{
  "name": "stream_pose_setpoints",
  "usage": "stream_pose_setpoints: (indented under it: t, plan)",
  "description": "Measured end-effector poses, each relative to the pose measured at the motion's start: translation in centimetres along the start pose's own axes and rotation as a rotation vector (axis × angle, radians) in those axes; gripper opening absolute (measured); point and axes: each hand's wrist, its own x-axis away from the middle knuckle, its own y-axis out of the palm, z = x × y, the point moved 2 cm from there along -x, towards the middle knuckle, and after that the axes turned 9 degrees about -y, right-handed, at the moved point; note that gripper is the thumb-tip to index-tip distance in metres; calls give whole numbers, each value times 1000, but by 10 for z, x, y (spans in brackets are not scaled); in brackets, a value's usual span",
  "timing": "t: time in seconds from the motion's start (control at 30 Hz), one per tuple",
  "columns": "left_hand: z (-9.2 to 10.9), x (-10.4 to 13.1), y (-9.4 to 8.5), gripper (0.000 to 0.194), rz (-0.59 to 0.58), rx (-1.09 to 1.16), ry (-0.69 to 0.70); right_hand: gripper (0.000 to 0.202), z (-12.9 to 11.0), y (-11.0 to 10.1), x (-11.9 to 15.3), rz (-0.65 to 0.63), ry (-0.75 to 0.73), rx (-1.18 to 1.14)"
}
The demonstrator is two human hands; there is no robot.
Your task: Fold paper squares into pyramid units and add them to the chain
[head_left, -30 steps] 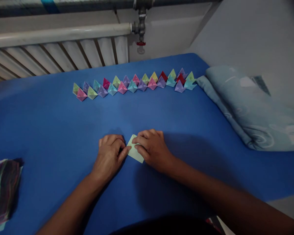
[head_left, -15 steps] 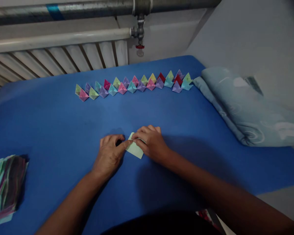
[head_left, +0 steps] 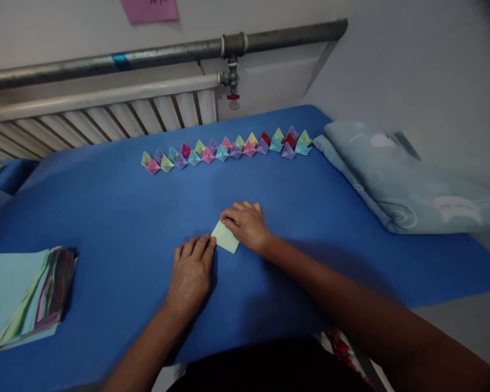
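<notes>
A small pale green piece of folded paper lies on the blue cover between my hands. My left hand rests palm down, its fingers stretched out and the tips at the paper's left corner. With bent fingers, my right hand grips the paper along its upper right side, thumb on top; part of that side is hidden beneath it. Beyond both hands, a long double row of colourful folded paper boats crosses the blue surface.
A stack of coloured paper sheets sits at the left on the blue surface. A folded pale blue blanket lies at the right. Behind are a radiator, a metal pipe and a red-handled valve.
My left hand has flattened, its fingers straightening at the paper's left corner. My right hand still grips the paper's upper right. The view has tilted upward, showing a pink note on the wall.
</notes>
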Motion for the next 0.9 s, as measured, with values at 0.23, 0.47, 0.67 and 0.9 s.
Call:
stream_pose_setpoints:
  t: [0.23,0.47,0.67,0.9]
  plan:
    - [3,-67,-16,28,-415,-51,40,13,6,-6,-5,140,45,-277]
    - [10,-117,-16,24,-578,-42,142,18,31,-5,-6,294,116,-545]
    - [7,-135,-12,45,-667,12,25,17,36,-6,-8,293,140,-691]
    - [-19,-133,-8,18,-778,401,-239,16,36,-12,-7,276,179,-799]
